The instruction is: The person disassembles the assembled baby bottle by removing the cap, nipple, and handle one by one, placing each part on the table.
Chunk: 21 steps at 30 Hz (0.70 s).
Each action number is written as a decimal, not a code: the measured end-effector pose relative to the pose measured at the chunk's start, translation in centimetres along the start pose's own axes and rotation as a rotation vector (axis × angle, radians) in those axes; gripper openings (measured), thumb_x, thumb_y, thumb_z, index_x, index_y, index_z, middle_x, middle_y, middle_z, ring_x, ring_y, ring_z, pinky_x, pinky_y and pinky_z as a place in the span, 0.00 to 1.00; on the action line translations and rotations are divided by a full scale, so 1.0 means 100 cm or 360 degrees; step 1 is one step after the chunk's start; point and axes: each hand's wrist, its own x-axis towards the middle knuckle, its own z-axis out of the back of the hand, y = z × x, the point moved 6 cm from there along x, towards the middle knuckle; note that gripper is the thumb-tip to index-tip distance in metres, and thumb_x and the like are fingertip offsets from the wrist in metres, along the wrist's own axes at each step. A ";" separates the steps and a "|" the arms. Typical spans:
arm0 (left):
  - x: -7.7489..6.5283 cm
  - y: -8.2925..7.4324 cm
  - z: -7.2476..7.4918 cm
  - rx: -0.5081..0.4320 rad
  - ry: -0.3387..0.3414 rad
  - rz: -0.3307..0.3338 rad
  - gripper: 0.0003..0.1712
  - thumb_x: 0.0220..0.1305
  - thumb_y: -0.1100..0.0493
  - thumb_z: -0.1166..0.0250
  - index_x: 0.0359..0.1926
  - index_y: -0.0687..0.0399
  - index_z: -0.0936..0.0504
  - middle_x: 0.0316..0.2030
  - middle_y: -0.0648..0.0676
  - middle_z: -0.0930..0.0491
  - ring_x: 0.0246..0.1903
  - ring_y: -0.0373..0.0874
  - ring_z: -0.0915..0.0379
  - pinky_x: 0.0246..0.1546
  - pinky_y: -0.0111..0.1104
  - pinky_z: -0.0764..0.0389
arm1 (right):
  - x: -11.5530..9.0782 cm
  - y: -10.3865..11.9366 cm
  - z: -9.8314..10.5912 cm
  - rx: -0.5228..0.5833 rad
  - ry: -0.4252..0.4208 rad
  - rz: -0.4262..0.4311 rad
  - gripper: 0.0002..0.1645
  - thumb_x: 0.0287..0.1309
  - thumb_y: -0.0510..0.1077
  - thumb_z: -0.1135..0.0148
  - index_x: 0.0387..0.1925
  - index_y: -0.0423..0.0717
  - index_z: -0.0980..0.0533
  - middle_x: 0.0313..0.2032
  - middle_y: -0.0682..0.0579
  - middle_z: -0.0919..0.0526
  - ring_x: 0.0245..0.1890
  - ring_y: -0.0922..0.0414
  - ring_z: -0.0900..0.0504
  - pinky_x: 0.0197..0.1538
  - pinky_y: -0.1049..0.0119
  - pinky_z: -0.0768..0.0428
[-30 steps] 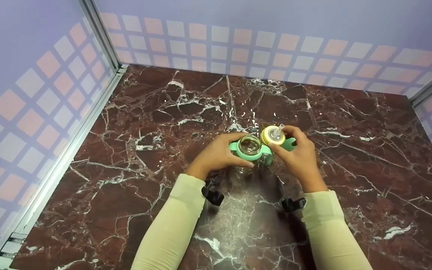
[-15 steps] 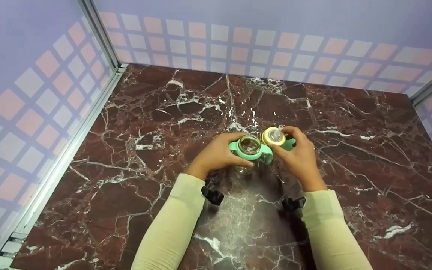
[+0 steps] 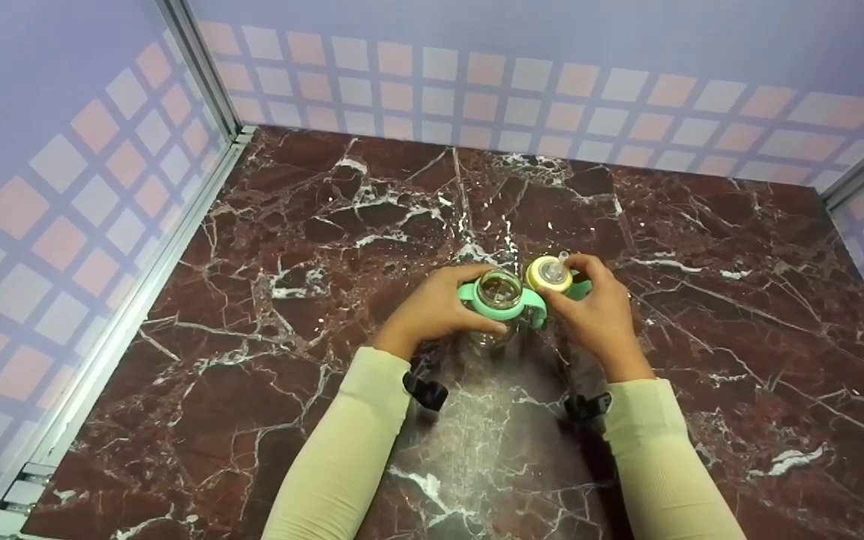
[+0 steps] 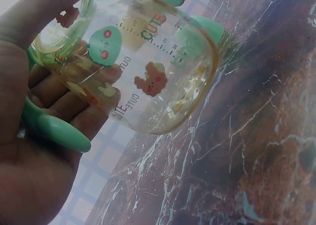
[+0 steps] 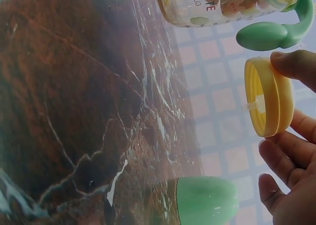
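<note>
My left hand (image 3: 439,304) grips a clear baby bottle (image 4: 148,82) near its neck. The bottle is uncapped, its mouth facing up, with cartoon prints on the wall and a green two-handled ring (image 3: 498,312) around the neck. Just right of it, my right hand (image 3: 601,315) pinches the yellow collar (image 5: 276,99) of a nipple lid between thumb and fingers. The clear nipple (image 3: 554,268) points up and right; a short clear stem shows inside the collar in the right wrist view. Lid and bottle are apart there. Whether the bottle's base touches the table cannot be told.
A green dome-shaped cap (image 5: 207,200) stands on the table beyond my right hand, partly hidden in the head view. The dark red marbled table (image 3: 312,315) is bordered by lilac walls with a checkered band (image 3: 439,97) and metal corner frames.
The nipple lid has shifted very slightly right and toward me in my right hand. My left hand and the bottle stay where they were.
</note>
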 end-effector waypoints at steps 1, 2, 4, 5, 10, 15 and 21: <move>0.000 0.000 0.000 0.0009 -0.0003 0.0006 0.43 0.35 0.49 0.17 0.58 0.41 0.21 0.50 0.48 0.18 0.51 0.43 0.23 0.58 0.36 0.27 | 0.000 -0.001 0.000 -0.0004 0.0002 0.0001 0.30 0.48 0.51 0.26 0.51 0.45 0.26 0.45 0.43 0.19 0.43 0.46 0.22 0.43 0.59 0.30; 0.000 0.000 0.000 0.0019 -0.0006 0.0011 0.43 0.35 0.49 0.17 0.58 0.41 0.21 0.50 0.46 0.18 0.51 0.41 0.23 0.59 0.35 0.27 | 0.000 -0.001 -0.001 -0.0002 0.0006 0.0001 0.30 0.48 0.51 0.26 0.51 0.45 0.26 0.45 0.43 0.19 0.44 0.45 0.22 0.44 0.58 0.30; -0.001 0.000 0.000 0.0034 -0.0013 0.0017 0.44 0.35 0.49 0.17 0.59 0.41 0.21 0.50 0.45 0.18 0.51 0.39 0.24 0.59 0.35 0.28 | 0.000 -0.002 -0.001 -0.0008 0.0013 0.0002 0.30 0.49 0.51 0.26 0.52 0.44 0.26 0.45 0.43 0.19 0.45 0.44 0.22 0.44 0.58 0.30; -0.001 0.000 0.000 0.0038 -0.0017 0.0020 0.44 0.35 0.49 0.17 0.59 0.41 0.22 0.50 0.44 0.18 0.51 0.38 0.24 0.60 0.34 0.28 | 0.000 -0.002 -0.001 -0.0011 0.0014 0.0000 0.30 0.49 0.51 0.26 0.52 0.44 0.26 0.45 0.43 0.19 0.45 0.44 0.21 0.44 0.58 0.30; -0.001 0.000 0.001 0.0041 -0.0023 0.0016 0.44 0.35 0.49 0.17 0.59 0.42 0.22 0.51 0.45 0.18 0.52 0.39 0.24 0.61 0.35 0.29 | 0.000 -0.004 -0.002 -0.0036 0.0012 -0.0009 0.31 0.49 0.51 0.26 0.52 0.44 0.26 0.45 0.42 0.18 0.43 0.43 0.20 0.44 0.58 0.28; -0.001 0.001 0.000 0.0024 -0.0016 0.0013 0.45 0.34 0.48 0.17 0.59 0.41 0.22 0.52 0.45 0.18 0.53 0.40 0.24 0.61 0.35 0.29 | 0.000 -0.006 -0.003 -0.0043 0.0007 -0.0032 0.31 0.48 0.51 0.26 0.52 0.44 0.25 0.43 0.42 0.17 0.42 0.44 0.20 0.43 0.59 0.27; -0.002 0.001 0.000 0.0012 -0.0012 0.0023 0.44 0.34 0.49 0.17 0.59 0.40 0.22 0.51 0.43 0.19 0.53 0.40 0.24 0.61 0.36 0.29 | 0.000 -0.006 -0.002 -0.0053 -0.0010 0.0005 0.32 0.47 0.50 0.25 0.53 0.43 0.25 0.42 0.41 0.17 0.41 0.43 0.19 0.42 0.58 0.26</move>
